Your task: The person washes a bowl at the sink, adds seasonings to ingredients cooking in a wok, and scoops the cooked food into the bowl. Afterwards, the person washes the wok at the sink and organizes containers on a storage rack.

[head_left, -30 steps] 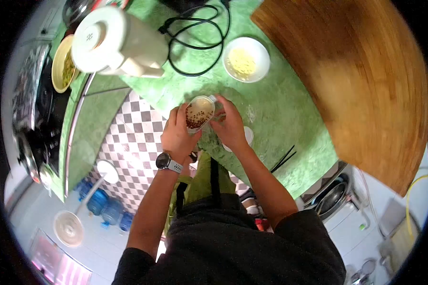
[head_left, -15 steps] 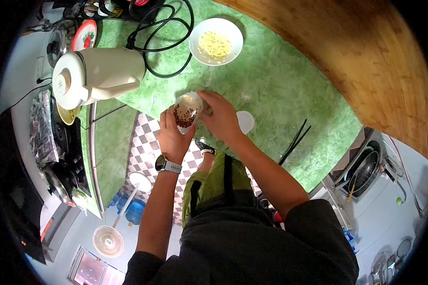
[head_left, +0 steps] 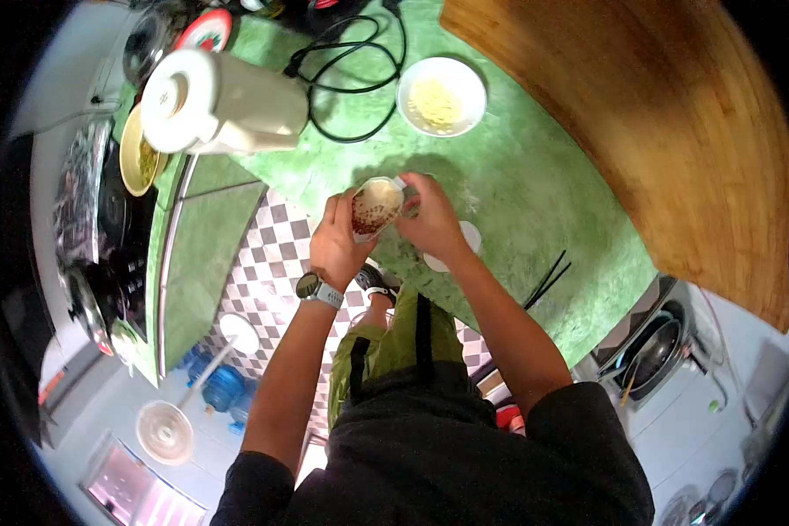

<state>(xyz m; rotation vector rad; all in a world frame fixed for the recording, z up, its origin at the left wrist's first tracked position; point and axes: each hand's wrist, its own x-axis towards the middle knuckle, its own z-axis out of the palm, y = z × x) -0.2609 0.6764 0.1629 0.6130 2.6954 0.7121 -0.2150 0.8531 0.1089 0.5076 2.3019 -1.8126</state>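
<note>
My left hand (head_left: 336, 243) is wrapped round the left side of a small clear plastic container (head_left: 378, 203), tilted over the counter's edge. Small reddish-brown grains that look like peppercorns lie towards its lower end, with a pale area above them. At the container's upper right rim, my right hand (head_left: 433, 223) pinches the edge between bent fingers. A round white lid (head_left: 471, 235) lies flat on the counter, partly covered by my right wrist. Farther back stands a white bowl (head_left: 474, 90) of chopped pale yellow bits.
On the green counter (head_left: 535, 202) stand a cream kettle (head_left: 259, 103) and a coiled black cable (head_left: 359, 138). Black chopsticks (head_left: 547, 279) lie at the right. A wooden board (head_left: 640, 114) spans the far right. Left are a yellow bowl (head_left: 132, 158) and a stove; a sink holds a wok (head_left: 654, 355).
The view has shifted, so the counter things appear farther right. Both hands still hold the container, and its opening now faces up more, showing more of the inside.
</note>
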